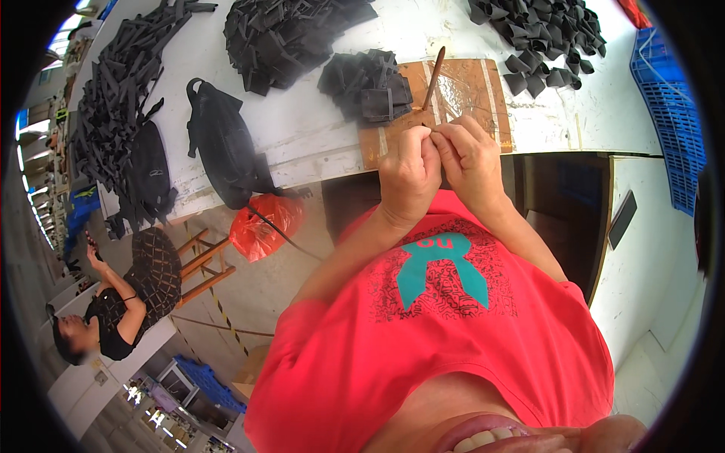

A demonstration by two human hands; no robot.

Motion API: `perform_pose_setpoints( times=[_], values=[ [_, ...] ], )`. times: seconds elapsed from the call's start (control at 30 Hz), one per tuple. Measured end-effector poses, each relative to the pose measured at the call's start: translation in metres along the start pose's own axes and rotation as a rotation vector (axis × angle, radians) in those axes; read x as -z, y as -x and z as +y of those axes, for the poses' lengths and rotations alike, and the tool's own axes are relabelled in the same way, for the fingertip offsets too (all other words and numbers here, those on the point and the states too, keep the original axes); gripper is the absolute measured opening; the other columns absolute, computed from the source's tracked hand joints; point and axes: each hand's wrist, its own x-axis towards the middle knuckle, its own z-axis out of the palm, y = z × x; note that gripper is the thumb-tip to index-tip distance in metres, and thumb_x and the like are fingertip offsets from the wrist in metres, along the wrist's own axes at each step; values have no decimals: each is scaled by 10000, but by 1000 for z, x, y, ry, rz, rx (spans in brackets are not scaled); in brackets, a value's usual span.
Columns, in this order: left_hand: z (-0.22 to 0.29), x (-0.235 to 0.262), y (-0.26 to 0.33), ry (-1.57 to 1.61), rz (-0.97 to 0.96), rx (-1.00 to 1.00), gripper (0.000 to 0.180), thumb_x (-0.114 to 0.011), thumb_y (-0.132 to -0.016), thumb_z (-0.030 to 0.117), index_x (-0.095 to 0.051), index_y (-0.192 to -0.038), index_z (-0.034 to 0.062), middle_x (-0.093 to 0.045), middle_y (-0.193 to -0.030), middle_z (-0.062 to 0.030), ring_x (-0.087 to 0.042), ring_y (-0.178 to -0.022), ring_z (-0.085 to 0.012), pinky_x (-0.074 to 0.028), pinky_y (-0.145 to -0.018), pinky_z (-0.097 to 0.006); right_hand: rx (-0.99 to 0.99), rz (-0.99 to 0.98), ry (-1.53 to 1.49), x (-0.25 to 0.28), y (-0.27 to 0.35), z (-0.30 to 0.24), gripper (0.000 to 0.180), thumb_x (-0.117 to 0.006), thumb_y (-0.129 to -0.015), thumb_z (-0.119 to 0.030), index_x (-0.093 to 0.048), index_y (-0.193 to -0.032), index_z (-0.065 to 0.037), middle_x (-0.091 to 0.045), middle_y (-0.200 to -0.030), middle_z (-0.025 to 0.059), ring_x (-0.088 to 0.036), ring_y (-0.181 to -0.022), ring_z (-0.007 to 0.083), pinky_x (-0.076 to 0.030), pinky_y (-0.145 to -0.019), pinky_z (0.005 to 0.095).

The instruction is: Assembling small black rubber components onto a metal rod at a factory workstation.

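Note:
My left hand (pixel 408 171) and my right hand (pixel 471 157) meet at the table's near edge, fingertips pinched together. Between them shows a small dark bit, too little of it visible to name. Just beyond my fingers a brown, pointed stick (pixel 434 79) rises at a slant from a tape-covered brown board (pixel 484 90). Stacked flat black fabric pieces (pixel 385 103) lie on the board's left side, close to my left hand. Folded black fabric loops (pixel 538 75) are heaped farther off to the right.
Left on the white table (pixel 302 143) are a black bag (pixel 219 140), a heap of black strips (pixel 113 106) and a pile of black pieces (pixel 283 38). A red plastic bag (pixel 268 226) hangs below. A blue crate (pixel 668 113) stands right. Another person (pixel 124 306) sits left.

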Motion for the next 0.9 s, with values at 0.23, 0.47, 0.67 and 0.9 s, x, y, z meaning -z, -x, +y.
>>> perform_pose_setpoints(
  times=[0.23,0.47,0.67,0.9],
  values=[
    [0,29,-29,1462,-229,907,160,-555,-780,-68,-525,-916,11,-576,-740,-34,-500,-505,-47,-396,-418,-232,-242,118,-71,0,-4,6,79,-623,-728,-21,-646,-803,-25,-582,-675,57,-540,-540,162,-422,-482,275],
    [9,16,-33,689,-97,455,138,-556,-762,-81,-538,-878,-9,-582,-766,-39,-477,-552,-23,-374,-467,-185,-878,-281,-1747,5,-15,16,134,-649,-823,-172,-598,-772,-60,-472,-638,-63,-370,-548,40,-289,-470,179],
    [7,34,-80,2074,-485,773,183,-402,-881,24,-538,-999,-11,-620,-808,-120,-365,-324,-56,-252,-334,-202,-614,-307,-982,38,-67,-20,239,-609,-861,-270,-583,-743,-64,-434,-594,-68,-342,-520,27,-268,-465,190],
    [-3,29,-94,1743,-397,954,115,-506,-880,58,-520,-990,30,-597,-784,-75,-320,-353,-30,-243,-347,-186,-478,-508,-956,30,-106,12,298,-582,-877,-307,-565,-714,-58,-433,-576,-54,-345,-517,35,-270,-464,194]
  ],
)
